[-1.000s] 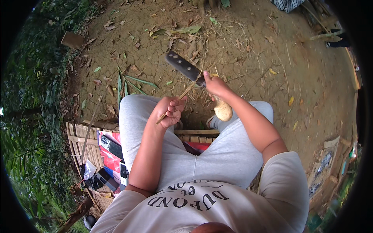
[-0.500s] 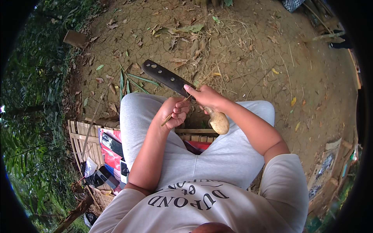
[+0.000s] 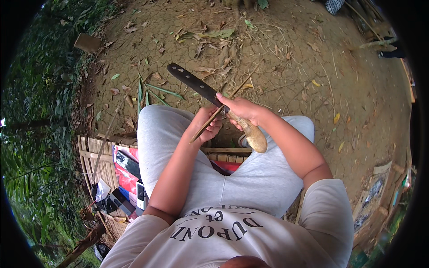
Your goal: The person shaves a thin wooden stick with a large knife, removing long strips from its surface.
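The stick (image 3: 199, 132) was in one piece, slim, brown and fairly straight, slanting above the far side of the lap and crossing the knife (image 3: 194, 84) near the base of its blade. Work on it looked unfinished, judging by the blade's place there, though how much had been pared away could not be told (nor whether the edge was biting). The left hand (image 3: 213, 126) had its grip curled closed about the stick; the right hand (image 3: 243, 110) had a firm, closed grip where handle met blade, thumb forward. The blade was dark, flat and blunt-ended, dotted with round pale spots; the handle, apparently wood, was knobbly and swelled to a smooth bulb. Cracked, dry earth (image 3: 290, 89) lay beyond.
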The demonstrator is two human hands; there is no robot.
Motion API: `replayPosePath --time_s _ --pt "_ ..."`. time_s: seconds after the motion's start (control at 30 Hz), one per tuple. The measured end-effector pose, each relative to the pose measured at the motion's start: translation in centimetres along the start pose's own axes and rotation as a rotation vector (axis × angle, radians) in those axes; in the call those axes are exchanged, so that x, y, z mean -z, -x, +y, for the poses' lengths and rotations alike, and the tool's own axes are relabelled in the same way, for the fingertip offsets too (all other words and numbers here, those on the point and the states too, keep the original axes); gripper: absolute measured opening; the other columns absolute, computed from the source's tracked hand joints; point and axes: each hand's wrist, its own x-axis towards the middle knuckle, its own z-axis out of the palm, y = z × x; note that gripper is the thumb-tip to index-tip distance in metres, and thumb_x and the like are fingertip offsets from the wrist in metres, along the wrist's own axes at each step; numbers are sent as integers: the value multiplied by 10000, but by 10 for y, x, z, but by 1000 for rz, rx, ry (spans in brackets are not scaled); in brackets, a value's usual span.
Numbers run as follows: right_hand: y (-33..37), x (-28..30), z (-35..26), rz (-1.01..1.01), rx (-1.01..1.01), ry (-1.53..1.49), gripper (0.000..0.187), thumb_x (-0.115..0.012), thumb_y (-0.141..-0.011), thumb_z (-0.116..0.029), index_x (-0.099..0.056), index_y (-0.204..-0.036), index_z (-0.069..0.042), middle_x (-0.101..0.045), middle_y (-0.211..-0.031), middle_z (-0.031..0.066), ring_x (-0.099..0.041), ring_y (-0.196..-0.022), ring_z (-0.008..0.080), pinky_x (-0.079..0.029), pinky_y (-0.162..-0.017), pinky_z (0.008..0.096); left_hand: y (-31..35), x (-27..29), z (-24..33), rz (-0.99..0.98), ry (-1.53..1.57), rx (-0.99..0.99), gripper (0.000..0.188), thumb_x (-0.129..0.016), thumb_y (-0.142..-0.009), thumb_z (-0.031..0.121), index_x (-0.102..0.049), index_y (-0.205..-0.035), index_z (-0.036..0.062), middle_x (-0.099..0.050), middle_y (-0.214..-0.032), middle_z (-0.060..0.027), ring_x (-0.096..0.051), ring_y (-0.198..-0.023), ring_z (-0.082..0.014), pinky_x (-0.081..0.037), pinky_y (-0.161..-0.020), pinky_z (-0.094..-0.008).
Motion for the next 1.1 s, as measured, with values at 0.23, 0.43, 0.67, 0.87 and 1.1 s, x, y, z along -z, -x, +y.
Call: replayPosePath --time_s 0.23,0.43,0.67,0.87,1.1 --pt "1 3 5 -39 -31 16 760 -431 -868 -745 -583 -711 -18 -490 -504 49 -497 -372 145 -419 -349 310 -20 3 -6 -52 -97 -54 228 -372 -988 139 -475 -810 40 -456 -572 -4 -417 -408 -43 -310 -282 -144" --pt "17 2 2 -44 -22 -56 734 -427 -881 -729 -590 -744 -27 -479 -513 35 -482 -371 137 -414 -346 298 -24 -3 -9 -47 -67 -113 210 -386 -984 123 -491 -826 32 -511 -648 -22 -455 -444 -46 -337 -318 -151" --pt "47 -10 -2 1 31 -53 705 -428 -898 -706 -534 -720 -31 -472 -507 38 -470 -357 134 -416 -341 288 -40 8 -10 -104 -46 -172 238 -431 -997 188 -545 -843 47 -588 -710 -55 -510 -481 -85 -424 -397 -184" --pt "63 -17 -2 13 85 -49 688 -454 -894 -695 -517 -698 -39 -482 -508 43 -477 -353 135 -428 -345 283 -52 5 -22 -89 -232 -258 188 -535 -964 217 -571 -859 65 -567 -747 -24 -501 -561 -82 -401 -454 -199" --pt "71 -22 3 26 80 -133 693 -400 -919 -688 -497 -694 -40 -475 -497 54 -454 -340 130 -412 -329 273 -41 -21 -24 -5 -209 -304 176 -587 -939 221 -567 -853 68 -574 -757 -43 -531 -618 -138 -429 -519 -271"
